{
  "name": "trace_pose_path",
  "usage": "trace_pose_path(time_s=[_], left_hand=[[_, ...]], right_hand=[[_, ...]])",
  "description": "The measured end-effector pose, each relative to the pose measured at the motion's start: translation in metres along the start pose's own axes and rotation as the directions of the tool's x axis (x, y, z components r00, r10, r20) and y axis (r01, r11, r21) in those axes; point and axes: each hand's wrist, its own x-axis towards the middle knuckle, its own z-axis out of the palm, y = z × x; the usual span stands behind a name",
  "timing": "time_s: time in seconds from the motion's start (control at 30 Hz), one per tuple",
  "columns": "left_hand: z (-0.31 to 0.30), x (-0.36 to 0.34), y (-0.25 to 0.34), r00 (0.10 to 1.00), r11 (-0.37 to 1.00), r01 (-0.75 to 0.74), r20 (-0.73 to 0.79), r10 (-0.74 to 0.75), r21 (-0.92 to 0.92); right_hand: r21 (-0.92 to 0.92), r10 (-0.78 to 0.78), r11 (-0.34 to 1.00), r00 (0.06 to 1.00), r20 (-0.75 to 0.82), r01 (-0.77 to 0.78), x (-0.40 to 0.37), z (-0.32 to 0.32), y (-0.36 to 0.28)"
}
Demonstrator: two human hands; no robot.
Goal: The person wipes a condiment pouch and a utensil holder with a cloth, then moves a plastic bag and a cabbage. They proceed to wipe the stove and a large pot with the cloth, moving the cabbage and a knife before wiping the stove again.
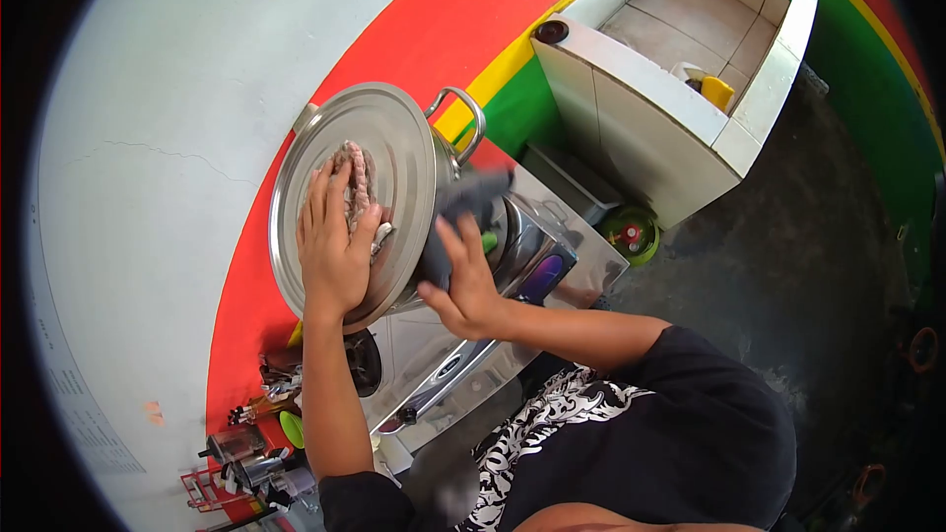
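Round silver metal lid: likely stiff, slick; best hold, pinkish wrapped handle (my left hand lies there, fingers extended). Right hand: half-open against blurred dark-grey cloth, grip unclear.

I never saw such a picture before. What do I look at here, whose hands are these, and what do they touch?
There is no machine here. One picture, from a camera on a person's head, looks down at their bare hands. The left hand lies on the lid of a big metal pot, beside a pinkish piece at its middle. The right hand is at the pot's side, by a dark, blurred thing, perhaps a cloth; whether it holds this, I cannot tell. Next to the pot is a stove. Farther off, a yellow thing lies inside a tiled enclosure.
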Motion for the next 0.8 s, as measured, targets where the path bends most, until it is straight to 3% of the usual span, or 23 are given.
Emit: trace_pose_path(time_s=[0.03, 0.13, 0.27, 0.33, 0.37, 0.43, 0.47, 0.53, 0.57, 0.63, 0.67, 0.73, 0.77, 0.8], left_hand=[[-0.001, 0.000, 0.000, 1.000, 1.000, -0.001, 0.000, 0.001, -0.013], [0.000, 0.000, -0.001, 1.000, 1.000, -0.006, -0.010, 0.006, -0.026], [0.000, -0.001, -0.001, 1.000, 1.000, -0.004, -0.027, 0.004, -0.022], [0.000, -0.002, 0.000, 0.999, 1.000, 0.012, -0.049, -0.013, -0.025], [0.001, -0.002, -0.001, 0.999, 1.000, 0.013, -0.053, -0.013, -0.010], [0.003, -0.003, -0.001, 0.998, 1.000, 0.018, -0.065, -0.018, 0.000], [0.004, -0.003, -0.001, 0.998, 1.000, 0.021, -0.065, -0.021, 0.002], [0.003, -0.005, 0.000, 0.998, 1.000, 0.022, -0.066, -0.022, 0.004], [0.002, -0.004, 0.001, 0.998, 1.000, 0.020, -0.066, -0.019, 0.015], [0.000, -0.004, 0.003, 0.998, 1.000, 0.005, -0.067, -0.003, 0.031], [0.001, -0.004, 0.002, 0.998, 0.999, 0.009, -0.064, -0.007, 0.038], [0.002, -0.004, 0.001, 0.998, 0.999, 0.005, -0.065, -0.002, 0.048], [0.002, -0.004, -0.001, 0.998, 1.000, 0.016, -0.055, -0.015, 0.011], [0.002, -0.003, -0.002, 0.999, 0.999, 0.027, -0.046, -0.028, -0.025]], right_hand=[[-0.045, -0.020, 0.999, 0.997, 0.074, 0.024, -0.004, 0.001, -0.004], [0.052, 0.038, 0.998, 0.998, 0.055, -0.041, 0.009, -0.003, -0.003], [0.146, 0.040, 0.989, 0.996, -0.077, -0.028, 0.077, -0.013, 0.003], [0.301, 0.172, 0.940, 0.985, -0.007, -0.162, 0.116, -0.021, 0.004], [0.296, 0.162, 0.942, 0.987, 0.007, -0.157, 0.137, -0.030, 0.002], [0.281, 0.368, 0.855, 0.891, 0.265, -0.436, 0.177, -0.048, -0.002], [0.275, 0.364, 0.858, 0.892, 0.270, -0.433, 0.194, -0.049, 0.002], [0.108, 0.458, 0.834, 0.789, 0.409, -0.541, 0.224, -0.047, 0.008], [0.110, 0.453, 0.838, 0.794, 0.406, -0.534, 0.237, -0.045, 0.012], [-0.178, 0.377, 0.922, 0.696, 0.611, -0.343, 0.262, -0.040, 0.018], [-0.177, 0.373, 0.925, 0.705, 0.603, -0.337, 0.274, -0.037, 0.023], [-0.335, 0.481, 0.875, 0.558, 0.677, -0.349, 0.289, -0.033, 0.030], [-0.393, 0.567, 0.821, 0.516, 0.643, -0.413, 0.294, -0.035, 0.032], [-0.389, 0.562, 0.826, 0.526, 0.638, -0.408, 0.293, -0.038, 0.036]])
